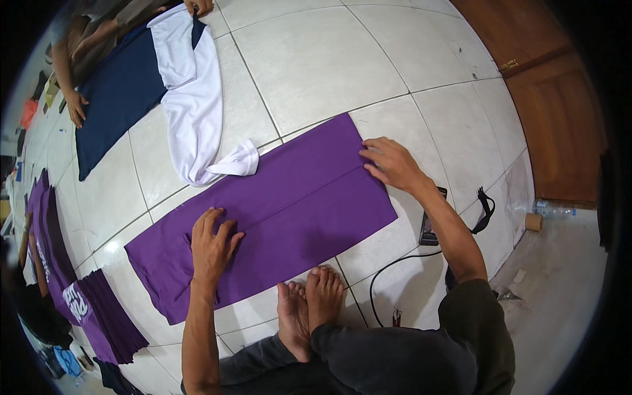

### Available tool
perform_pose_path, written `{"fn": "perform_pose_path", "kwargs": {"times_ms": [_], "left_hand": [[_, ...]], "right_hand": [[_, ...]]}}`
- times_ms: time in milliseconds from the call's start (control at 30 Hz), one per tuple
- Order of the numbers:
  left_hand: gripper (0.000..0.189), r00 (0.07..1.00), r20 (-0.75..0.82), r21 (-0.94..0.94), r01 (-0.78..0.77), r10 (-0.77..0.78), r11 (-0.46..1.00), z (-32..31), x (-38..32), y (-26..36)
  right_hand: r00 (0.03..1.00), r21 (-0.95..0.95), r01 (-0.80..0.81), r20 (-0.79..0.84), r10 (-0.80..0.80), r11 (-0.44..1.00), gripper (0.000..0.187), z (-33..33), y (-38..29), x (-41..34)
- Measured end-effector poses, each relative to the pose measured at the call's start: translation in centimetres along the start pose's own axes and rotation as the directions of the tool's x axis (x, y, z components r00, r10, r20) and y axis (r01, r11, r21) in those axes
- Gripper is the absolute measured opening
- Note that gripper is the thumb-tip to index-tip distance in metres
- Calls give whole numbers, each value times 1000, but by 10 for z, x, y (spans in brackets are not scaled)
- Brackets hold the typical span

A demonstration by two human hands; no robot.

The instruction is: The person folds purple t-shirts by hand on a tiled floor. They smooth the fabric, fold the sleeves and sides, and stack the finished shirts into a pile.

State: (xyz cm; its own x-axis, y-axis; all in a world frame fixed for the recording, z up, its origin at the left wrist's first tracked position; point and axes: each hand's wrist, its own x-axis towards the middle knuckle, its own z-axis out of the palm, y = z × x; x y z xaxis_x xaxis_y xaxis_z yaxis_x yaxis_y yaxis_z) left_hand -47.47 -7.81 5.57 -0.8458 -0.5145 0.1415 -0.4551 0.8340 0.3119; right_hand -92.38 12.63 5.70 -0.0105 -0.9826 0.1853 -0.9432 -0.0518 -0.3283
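A folded purple garment (pixel 306 202) lies flat on the tiled floor before me, with a fold line running along its middle. Near its left end, where the cloth is bunched and wrinkled, my left hand (pixel 212 244) rests on top with fingers bent and apart. My right hand (pixel 392 163) touches the short right edge with spread fingertips, close to where the fold line meets it. Neither hand appears to grip the cloth. The lower left part of the garment is partly hidden behind my left wrist.
White fabric (pixel 192 113) overlaps the garment's far edge and a navy cloth (pixel 123 94) handled by another person (pixel 76 106). Purple printed garments (pixel 106 316) are stacked at left beside a second person. A phone (pixel 428 227), a cable (pixel 377 276) and my feet (pixel 323 296) are close by.
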Motion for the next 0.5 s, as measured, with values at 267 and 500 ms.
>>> {"fn": "perform_pose_path", "kwargs": {"times_ms": [267, 500], "left_hand": [[19, 1000, -9, -69, -11, 10, 998, 13, 3, -14], [24, 996, 84, -68, -5, 11, 998, 1, 3, -13]], "right_hand": [[986, -168, 71, -136, -94, 983, 33, 19, -5, -8], [992, -123, 77, -93, -88, 989, 22, 9, -13, -8]]}}
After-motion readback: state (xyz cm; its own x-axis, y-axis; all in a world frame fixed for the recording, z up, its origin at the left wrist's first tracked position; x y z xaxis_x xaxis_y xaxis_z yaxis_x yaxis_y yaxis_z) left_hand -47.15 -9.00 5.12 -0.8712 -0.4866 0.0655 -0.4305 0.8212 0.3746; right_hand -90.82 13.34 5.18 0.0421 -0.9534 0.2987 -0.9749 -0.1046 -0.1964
